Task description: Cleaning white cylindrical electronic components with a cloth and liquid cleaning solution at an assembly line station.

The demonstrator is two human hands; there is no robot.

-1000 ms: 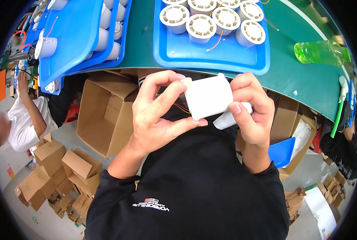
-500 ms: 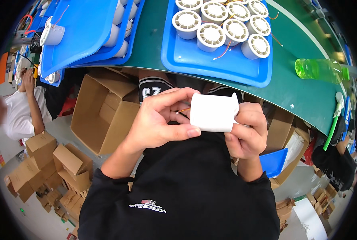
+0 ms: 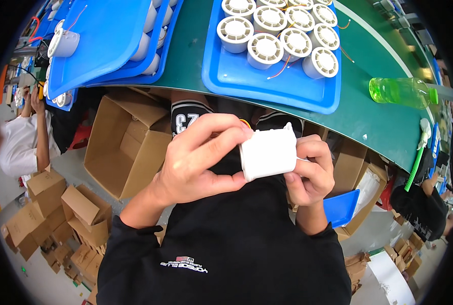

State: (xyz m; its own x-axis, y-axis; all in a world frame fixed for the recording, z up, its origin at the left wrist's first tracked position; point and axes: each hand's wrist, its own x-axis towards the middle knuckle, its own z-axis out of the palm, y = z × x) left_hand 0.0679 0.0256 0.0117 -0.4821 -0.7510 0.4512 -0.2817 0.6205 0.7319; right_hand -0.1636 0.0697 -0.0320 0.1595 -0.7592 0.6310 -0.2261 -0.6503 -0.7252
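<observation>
A white plastic cylindrical housing (image 3: pixel 268 153) is held sideways between my hands, above my lap and in front of the table edge. My left hand (image 3: pixel 198 158) grips its left end with thumb and fingers. A bit of red and yellow wire shows by the left fingertips. At the other end my right hand (image 3: pixel 312 170) has its fingers curled and pinched close against the housing; what exactly the pinch holds is hidden. On the table, a blue tray (image 3: pixel 272 94) carries several similar white housings with slotted round tops (image 3: pixel 265 49) and thin wires.
Stacked blue trays (image 3: pixel 102 43) with more white housings stand at the left. A green bottle (image 3: pixel 399 92) lies on the green table (image 3: pixel 361 109) at right. An open cardboard box (image 3: pixel 127 142) sits below the table. Other people work at both sides; more cartons (image 3: pixel 87 213) lie on the floor.
The housing has tilted and turned slightly, its left end lower. My left fingers have shifted over its left end, and the wire has moved to the top there. My right hand stays at the other end.
</observation>
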